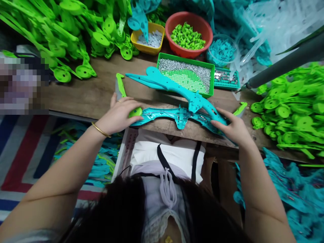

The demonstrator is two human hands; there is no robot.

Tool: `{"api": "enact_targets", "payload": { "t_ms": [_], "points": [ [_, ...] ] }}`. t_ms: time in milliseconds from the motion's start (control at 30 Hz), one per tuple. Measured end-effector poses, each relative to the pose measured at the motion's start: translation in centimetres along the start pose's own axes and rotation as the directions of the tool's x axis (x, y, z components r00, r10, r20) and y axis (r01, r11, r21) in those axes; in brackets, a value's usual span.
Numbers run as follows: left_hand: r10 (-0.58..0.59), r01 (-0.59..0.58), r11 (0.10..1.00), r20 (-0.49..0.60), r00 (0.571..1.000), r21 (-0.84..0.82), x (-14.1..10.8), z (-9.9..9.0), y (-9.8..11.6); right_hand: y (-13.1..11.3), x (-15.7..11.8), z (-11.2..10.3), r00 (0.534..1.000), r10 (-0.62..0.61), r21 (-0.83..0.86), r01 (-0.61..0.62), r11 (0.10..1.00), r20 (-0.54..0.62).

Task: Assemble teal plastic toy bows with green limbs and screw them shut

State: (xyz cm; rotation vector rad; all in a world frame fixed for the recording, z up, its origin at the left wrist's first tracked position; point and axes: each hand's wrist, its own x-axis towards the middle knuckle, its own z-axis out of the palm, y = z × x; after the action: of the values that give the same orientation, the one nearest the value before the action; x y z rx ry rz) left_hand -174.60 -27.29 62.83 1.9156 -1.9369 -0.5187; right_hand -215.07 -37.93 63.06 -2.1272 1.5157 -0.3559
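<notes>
Turquoise lower shell (180, 116) lies hollow side up along the edge of a wooden bench (83, 96); at its left end, the left hand (122, 113) grasps a round green part (135, 112). An upper shell (174, 84) slants past a green tray (212, 81) at center; rightmost, the right hand's (234, 126) fingers clasp that shell's end.

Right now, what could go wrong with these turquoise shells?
The upper curved turquoise plastic shell, gripped near one end by the right hand, might swing into the green mesh tray and spill its silver metal bits. The thin wire inside the lower open turquoise plastic shell could get pinched if the two press together.
</notes>
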Motion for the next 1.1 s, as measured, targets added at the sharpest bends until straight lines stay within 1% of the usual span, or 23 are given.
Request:
{"api": "enact_targets", "payload": {
  "t_ms": [33, 67, 100, 133, 167, 200, 233, 267, 300, 333, 367, 467, 533, 600, 667, 800, 867, 933, 1100],
  "points": [
    [0.002, -0.004, 0.999, -0.064, 0.998, -0.038, -0.4, -0.2, -0.1, -0.1, -0.1, -0.4, 1.0, -0.014, -0.004, 0.014, 1.0, 0.012],
    [-0.019, 0.007, 0.997, -0.156, 0.988, -0.078, -0.9, -0.4, -0.2, -0.3, -0.2, -0.9, 0.999, -0.029, -0.012, 0.029, 1.0, 0.03],
    [-0.076, 0.044, 0.991, -0.268, 0.96, -0.123, -1.6, -0.6, -0.5, -0.4, -0.2, -1.4, 0.998, -0.045, -0.021, 0.046, 0.999, 0.052],
    [-0.167, 0.105, 0.977, -0.371, 0.914, -0.184, -2.2, -0.7, -0.8, -0.6, -0.2, -1.8, 0.995, -0.061, -0.033, 0.064, 0.997, 0.073],
    [-0.284, 0.176, 0.946, -0.435, 0.855, -0.273, -2.9, -0.7, -1.1, -0.8, -0.2, -2.2, 0.993, -0.075, -0.046, 0.079, 0.996, 0.095],
    [-0.409, 0.243, 0.89, -0.444, 0.797, -0.385, -3.6, -0.7, -1.4, -1.0, -0.1, -2.6, 0.989, -0.086, -0.057, 0.093, 0.994, 0.12],
    [-0.523, 0.294, 0.81, -0.399, 0.754, -0.507, -4.2, -0.5, -1.6, -1.2, 0.0, -2.8, 0.985, -0.097, -0.067, 0.107, 0.992, 0.146],
    [-0.607, 0.325, 0.715, -0.319, 0.728, -0.619, -4.8, -0.3, -1.7, -1.4, 0.2, -2.9, 0.979, -0.106, -0.075, 0.121, 0.99, 0.172],
    [-0.657, 0.342, 0.621, -0.231, 0.718, -0.705, -5.2, 0.0, -1.8, -1.5, 0.4, -3.0, 0.974, -0.114, -0.08, 0.131, 0.988, 0.195],
    [-0.681, 0.351, 0.545, -0.159, 0.715, -0.761, -5.6, 0.4, -1.6, -1.7, 0.5, -3.0, 0.97, -0.118, -0.085, 0.139, 0.987, 0.214],
    [-0.697, 0.356, 0.491, -0.113, 0.708, -0.795, -5.9, 0.7, -1.5, -1.9, 0.7, -3.0, 0.965, -0.122, -0.092, 0.146, 0.985, 0.23],
    [-0.732, 0.38, 0.376, -0.019, 0.681, -0.845, -6.3, 1.4, -0.8, -2.5, 0.9, -2.8, 0.958, -0.14, -0.125, 0.175, 0.977, 0.249],
    [-0.731, 0.395, 0.283, 0.07, 0.679, -0.874, -6.4, 1.6, -0.6, -2.9, 1.0, -2.8, 0.954, -0.155, -0.158, 0.199, 0.967, 0.257],
    [-0.708, 0.412, 0.192, 0.164, 0.687, -0.891, -6.4, 1.7, -0.6, -3.3, 1.0, -2.7, 0.955, -0.163, -0.19, 0.214, 0.958, 0.249],
    [-0.683, 0.436, 0.127, 0.24, 0.689, -0.891, -6.4, 1.7, -0.7, -3.5, 0.9, -2.5, 0.953, -0.182, -0.203, 0.234, 0.951, 0.242],
    [-0.654, 0.484, 0.015, 0.357, 0.667, -0.875, -6.0, 1.3, -0.6, -3.2, 0.9, -2.0, 0.938, -0.254, -0.19, 0.3, 0.935, 0.235],
    [-0.64, 0.486, -0.024, 0.387, 0.664, -0.874, -5.9, 1.1, -0.4, -3.0, 1.0, -2.0, 0.936, -0.276, -0.201, 0.32, 0.926, 0.218],
    [-0.633, 0.476, -0.038, 0.389, 0.669, -0.879, -5.9, 1.0, -0.5, -2.9, 1.2, -2.1, 0.933, -0.287, -0.216, 0.332, 0.918, 0.215],
    [-0.613, 0.41, -0.035, 0.343, 0.712, -0.912, -6.1, 1.6, -1.2, -3.1, 1.5, -2.3, 0.932, -0.292, -0.231, 0.338, 0.912, 0.215]
  ]
}}
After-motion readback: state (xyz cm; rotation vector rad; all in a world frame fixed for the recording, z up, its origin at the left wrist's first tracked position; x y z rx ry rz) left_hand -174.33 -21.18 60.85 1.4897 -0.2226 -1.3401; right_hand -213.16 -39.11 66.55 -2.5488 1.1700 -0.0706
